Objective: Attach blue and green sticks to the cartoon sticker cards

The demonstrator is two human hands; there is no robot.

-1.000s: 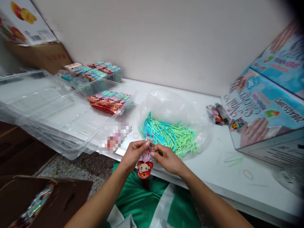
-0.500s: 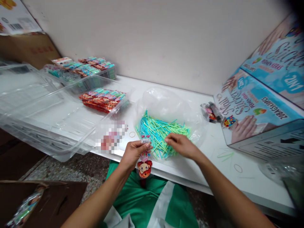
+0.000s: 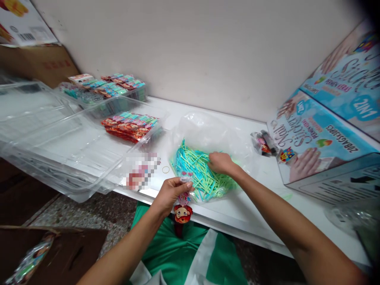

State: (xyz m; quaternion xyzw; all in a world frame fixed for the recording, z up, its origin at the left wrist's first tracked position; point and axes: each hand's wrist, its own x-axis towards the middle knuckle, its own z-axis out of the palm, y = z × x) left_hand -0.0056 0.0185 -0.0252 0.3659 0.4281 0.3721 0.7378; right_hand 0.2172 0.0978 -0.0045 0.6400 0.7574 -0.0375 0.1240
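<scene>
My left hand (image 3: 173,194) pinches a small clear packet (image 3: 183,213) printed with a red-haired cartoon face, held over the table's front edge. A pile of thin green and blue sticks (image 3: 196,170) lies on an open clear plastic bag (image 3: 208,126) in the middle. Over the pile's right part is my right hand (image 3: 221,163), its fingers bent down at the sticks; their tips are hidden, so what they grip cannot be made out. Left of the bag, a stack of similar red packets (image 3: 129,126) sits in a clear plastic tray (image 3: 97,170).
A second container of packets (image 3: 118,87) stands at the back left by a brown carton (image 3: 38,63). Blue printed boxes (image 3: 323,134) fill the right side. Near them lies a small dark packet (image 3: 263,143). A rubber band (image 3: 165,170) rests on the white table (image 3: 252,217).
My right hand has moved up and slightly right, further over the stick pile. My left hand has shifted slightly right with the packet still held.
</scene>
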